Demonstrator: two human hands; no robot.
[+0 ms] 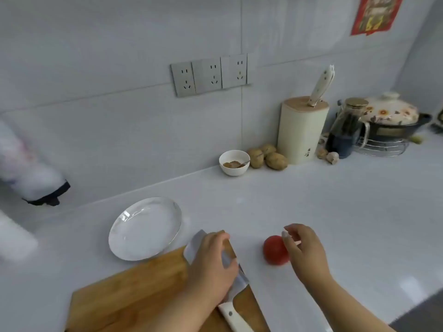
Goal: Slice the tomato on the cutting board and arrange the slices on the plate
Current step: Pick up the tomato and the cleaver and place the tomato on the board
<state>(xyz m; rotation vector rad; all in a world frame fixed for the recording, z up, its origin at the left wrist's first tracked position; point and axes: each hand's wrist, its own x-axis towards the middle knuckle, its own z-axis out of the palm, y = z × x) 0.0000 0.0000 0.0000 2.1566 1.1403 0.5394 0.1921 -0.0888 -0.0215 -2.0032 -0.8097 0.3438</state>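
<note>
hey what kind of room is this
Most likely a home kitchen: a tiled wall over a white countertop, a knife block with a knife in it, a wooden cutting board, and a lidded clay pot in the corner.

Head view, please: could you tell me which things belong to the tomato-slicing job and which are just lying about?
For the job:
tomato, on the counter
cutting board
knife, lying on the board under the left hand
plate
right hand, at the tomato

Lying about:
small bowl
potatoes
knife block
glass jug
lidded pot
</note>
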